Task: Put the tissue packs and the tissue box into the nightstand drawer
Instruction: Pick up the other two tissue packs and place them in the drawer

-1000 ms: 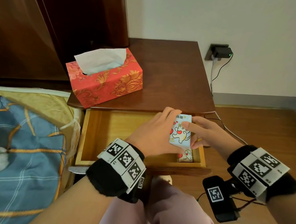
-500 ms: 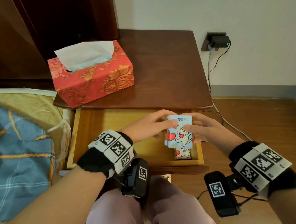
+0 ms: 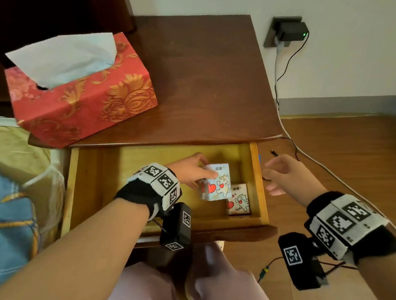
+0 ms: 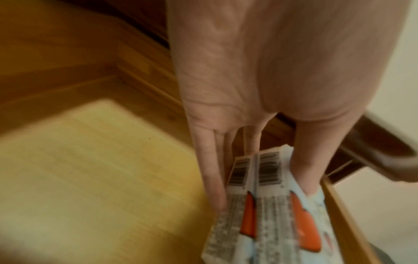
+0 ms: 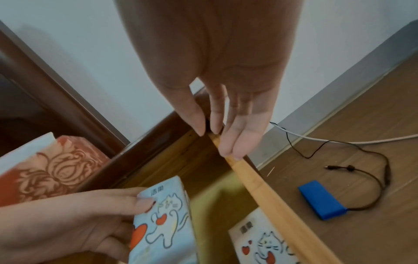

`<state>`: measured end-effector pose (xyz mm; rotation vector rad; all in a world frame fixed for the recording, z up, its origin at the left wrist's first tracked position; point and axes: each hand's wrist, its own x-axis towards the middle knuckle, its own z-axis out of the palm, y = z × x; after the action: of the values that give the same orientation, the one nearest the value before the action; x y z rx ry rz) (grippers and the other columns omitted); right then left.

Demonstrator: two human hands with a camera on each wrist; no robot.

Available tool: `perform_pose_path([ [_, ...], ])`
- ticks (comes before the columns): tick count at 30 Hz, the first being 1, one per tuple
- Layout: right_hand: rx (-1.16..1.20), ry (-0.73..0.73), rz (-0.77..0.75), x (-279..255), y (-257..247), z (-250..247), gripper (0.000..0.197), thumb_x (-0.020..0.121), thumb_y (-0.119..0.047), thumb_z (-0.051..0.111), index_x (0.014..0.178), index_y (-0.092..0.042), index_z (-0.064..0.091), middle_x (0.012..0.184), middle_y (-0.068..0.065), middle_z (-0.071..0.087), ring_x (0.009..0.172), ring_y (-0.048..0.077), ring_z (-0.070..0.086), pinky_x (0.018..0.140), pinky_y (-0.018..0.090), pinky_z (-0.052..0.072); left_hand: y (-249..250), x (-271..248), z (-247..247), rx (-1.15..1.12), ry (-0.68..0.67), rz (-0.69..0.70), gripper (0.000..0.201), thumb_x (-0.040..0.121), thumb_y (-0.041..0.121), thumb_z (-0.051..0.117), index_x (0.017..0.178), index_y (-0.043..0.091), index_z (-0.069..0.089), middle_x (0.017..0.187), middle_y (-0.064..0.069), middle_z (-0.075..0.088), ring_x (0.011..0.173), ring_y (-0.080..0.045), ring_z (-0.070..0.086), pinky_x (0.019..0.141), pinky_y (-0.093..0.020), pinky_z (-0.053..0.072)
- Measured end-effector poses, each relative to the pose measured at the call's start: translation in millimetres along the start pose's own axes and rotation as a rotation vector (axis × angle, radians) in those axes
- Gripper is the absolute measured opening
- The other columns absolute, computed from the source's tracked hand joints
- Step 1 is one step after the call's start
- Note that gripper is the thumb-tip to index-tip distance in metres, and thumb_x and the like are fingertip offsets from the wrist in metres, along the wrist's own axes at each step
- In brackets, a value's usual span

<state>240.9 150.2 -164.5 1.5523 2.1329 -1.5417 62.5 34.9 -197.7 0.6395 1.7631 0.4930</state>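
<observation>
"洁柔" on both tissue packs (image 3: 218, 183)

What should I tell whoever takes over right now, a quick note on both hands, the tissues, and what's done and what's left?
Left hand: holds tissue packs upright over the open drawer; the left wrist view shows two side by side.
Right hand: open, holding nothing, beside the drawer's right wall.
Done: one pack lies flat in the drawer's front right corner.
Left: set the held packs down in the drawer, then move the red tissue box from the nightstand top into the drawer.
</observation>
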Motion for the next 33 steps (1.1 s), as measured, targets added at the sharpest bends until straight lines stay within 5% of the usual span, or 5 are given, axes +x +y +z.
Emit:
perform_pose_path([
  [14, -0.186, -0.027, 0.038, 24, 18, 14, 0.033, 0.087, -0.021, 0.056, 0.118, -0.012, 0.049, 0.075, 0.001, 0.056, 0.087, 0.030, 0.066, 0.087, 0.044, 0.053, -23, 64, 21, 0.252, -0.072, -0.195, 0.068, 0.083, 0.031, 0.062, 0.140, 0.015, 0.028, 0.131, -0.011, 0.053, 0.115, -0.026, 0.056, 0.096, -0.042, 0.050],
  [19, -0.248, -0.036, 0.055, 30, 24, 18, 0.039, 0.086, -0.023, 0.057, 0.120, -0.008, 0.048, 0.100, 0.009, 0.056, 0.095, 0.031, 0.062, 0.088, 0.045, 0.052, -25, 67, 23, 0.273, -0.075, -0.167, 0.051, 0.089, 0.024, 0.055, 0.135, 0.009, 0.039, 0.128, -0.014, 0.058, 0.097, -0.021, 0.056, 0.067, -0.027, 0.050],
  [25, -0.259, -0.088, 0.069, 32, 28, 19, 0.043, 0.089, -0.022, 0.053, 0.128, -0.008, 0.043, 0.094, 0.005, 0.055, 0.062, 0.015, 0.059, 0.059, 0.021, 0.052, -24, 70, 33, 0.282, -0.171, -0.208, 0.040, 0.091, 0.017, 0.051, 0.127, -0.001, 0.046, 0.122, -0.021, 0.063, 0.083, -0.023, 0.060, 0.064, -0.026, 0.049],
  [30, -0.268, -0.092, 0.073, 34, 28, 19, 0.042, 0.089, -0.023, 0.052, 0.128, -0.008, 0.043, 0.087, 0.004, 0.057, 0.066, 0.020, 0.062, 0.063, 0.023, 0.051, -19, 73, 39, 0.358, -0.160, -0.209, 0.041, 0.092, 0.015, 0.046, 0.128, -0.004, 0.044, 0.125, -0.022, 0.060, 0.111, -0.031, 0.060, 0.069, -0.031, 0.050],
  [33, -0.273, -0.093, 0.079, 33, 27, 19, 0.043, 0.089, -0.023, 0.052, 0.129, -0.009, 0.043, 0.083, 0.003, 0.058, 0.074, 0.025, 0.066, 0.075, 0.032, 0.055, -20, 72, 38, 0.353, -0.160, -0.210, 0.038, 0.093, 0.017, 0.043, 0.125, -0.004, 0.047, 0.123, -0.021, 0.062, 0.100, -0.028, 0.062, 0.061, -0.026, 0.047],
])
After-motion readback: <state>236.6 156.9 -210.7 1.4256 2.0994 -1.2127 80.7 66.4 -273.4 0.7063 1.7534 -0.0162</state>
